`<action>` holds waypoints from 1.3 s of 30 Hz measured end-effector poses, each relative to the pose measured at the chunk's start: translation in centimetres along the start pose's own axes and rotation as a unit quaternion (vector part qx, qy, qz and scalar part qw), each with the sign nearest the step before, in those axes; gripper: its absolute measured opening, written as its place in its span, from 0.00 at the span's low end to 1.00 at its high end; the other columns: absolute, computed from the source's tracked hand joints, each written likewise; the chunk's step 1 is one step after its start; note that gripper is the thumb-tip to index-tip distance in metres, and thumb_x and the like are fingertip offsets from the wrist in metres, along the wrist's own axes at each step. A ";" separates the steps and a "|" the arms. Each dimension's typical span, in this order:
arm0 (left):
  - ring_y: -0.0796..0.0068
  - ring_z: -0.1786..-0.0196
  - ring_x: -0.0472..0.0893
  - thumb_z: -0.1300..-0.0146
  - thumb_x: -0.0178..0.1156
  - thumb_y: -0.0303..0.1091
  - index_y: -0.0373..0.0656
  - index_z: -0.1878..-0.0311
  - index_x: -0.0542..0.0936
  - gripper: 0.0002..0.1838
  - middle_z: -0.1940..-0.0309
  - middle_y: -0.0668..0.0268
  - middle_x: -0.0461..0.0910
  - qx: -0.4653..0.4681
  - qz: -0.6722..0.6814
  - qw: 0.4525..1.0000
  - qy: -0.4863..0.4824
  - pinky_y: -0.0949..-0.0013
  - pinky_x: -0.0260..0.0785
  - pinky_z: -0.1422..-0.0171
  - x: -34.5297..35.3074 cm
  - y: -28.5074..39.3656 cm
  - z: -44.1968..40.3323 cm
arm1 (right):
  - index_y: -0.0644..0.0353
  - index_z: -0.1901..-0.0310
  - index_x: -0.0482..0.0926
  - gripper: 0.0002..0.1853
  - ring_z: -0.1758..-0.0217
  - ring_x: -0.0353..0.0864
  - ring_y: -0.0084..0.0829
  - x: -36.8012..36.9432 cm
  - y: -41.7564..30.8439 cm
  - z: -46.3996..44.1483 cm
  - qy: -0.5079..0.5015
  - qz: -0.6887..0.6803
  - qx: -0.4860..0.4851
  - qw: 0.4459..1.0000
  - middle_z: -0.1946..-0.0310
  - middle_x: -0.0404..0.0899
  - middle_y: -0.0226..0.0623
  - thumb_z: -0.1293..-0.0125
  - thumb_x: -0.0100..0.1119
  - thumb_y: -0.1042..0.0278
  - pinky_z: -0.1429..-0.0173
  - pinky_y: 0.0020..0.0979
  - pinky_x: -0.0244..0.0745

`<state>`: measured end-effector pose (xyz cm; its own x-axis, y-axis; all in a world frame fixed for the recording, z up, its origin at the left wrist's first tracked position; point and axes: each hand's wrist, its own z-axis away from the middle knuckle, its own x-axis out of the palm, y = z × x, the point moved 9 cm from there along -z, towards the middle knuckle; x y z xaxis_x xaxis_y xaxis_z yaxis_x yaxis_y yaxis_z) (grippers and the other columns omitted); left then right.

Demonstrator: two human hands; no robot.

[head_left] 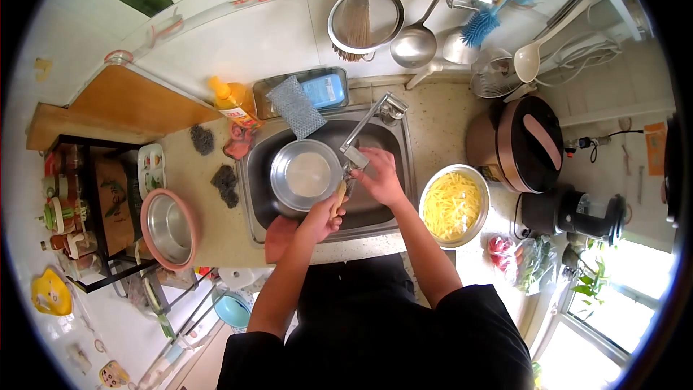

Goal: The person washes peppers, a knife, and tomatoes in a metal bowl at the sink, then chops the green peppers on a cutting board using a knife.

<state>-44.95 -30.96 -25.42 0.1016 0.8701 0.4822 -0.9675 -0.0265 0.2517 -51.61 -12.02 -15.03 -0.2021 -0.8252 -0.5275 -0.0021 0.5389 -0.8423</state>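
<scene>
My left hand is wrapped round the light wooden handle of a small tool. Its metal end lies under the tap and is mostly hidden, so I cannot tell its exact kind. Curled fingers of my right hand are at that metal end, right beside the spout of the tap. What they pinch is hidden. Both hands are over the steel sink. A metal basin stands in the sink's left part, just left of the tool, with what looks like cloudy water in it.
Right of the sink, a metal bowl holds yellow shreds, with a rice cooker behind it. A blue-grey cloth hangs over the sink's back rim. A yellow bottle stands behind left. Farther left is a pink-rimmed bowl.
</scene>
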 end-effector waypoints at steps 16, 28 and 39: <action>0.85 0.86 0.61 0.20 0.45 0.54 0.45 0.41 0.76 0.23 0.78 0.76 0.66 0.012 0.353 0.903 -0.245 0.78 0.53 0.83 0.6 -2.0 2.0 | 0.54 0.37 0.73 0.23 0.24 0.63 0.49 5.4 1.0 5.8 -0.127 0.099 -0.043 0.986 0.41 0.78 0.38 0.35 0.53 0.72 0.25 0.62 0.50; 0.84 0.87 0.59 0.20 0.44 0.55 0.46 0.41 0.76 0.24 0.79 0.75 0.65 0.006 0.325 0.925 -0.195 0.76 0.51 0.84 -0.9 -4.1 4.3 | 0.62 0.45 0.71 0.20 0.29 0.66 0.53 5.3 6.8 2.8 -0.115 0.212 -0.029 0.970 0.38 0.72 0.56 0.38 0.57 0.65 0.23 0.62 0.49; 0.48 0.70 0.85 0.31 0.59 0.50 0.41 0.61 0.80 0.19 0.73 0.53 0.84 0.317 -0.694 0.593 0.257 0.46 0.76 0.66 1.6 4.2 7.0 | 0.55 0.40 0.74 0.29 0.37 0.78 0.46 -0.2 5.3 -0.7 0.013 0.158 0.011 0.987 0.36 0.76 0.36 0.46 0.52 0.82 0.39 0.46 0.75</action>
<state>-47.23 -33.14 -17.70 0.4561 0.3003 -0.8377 0.2647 0.8530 0.4499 -52.25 -8.92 -19.35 -0.2149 -0.6121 -0.7610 0.0867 0.7642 -0.6391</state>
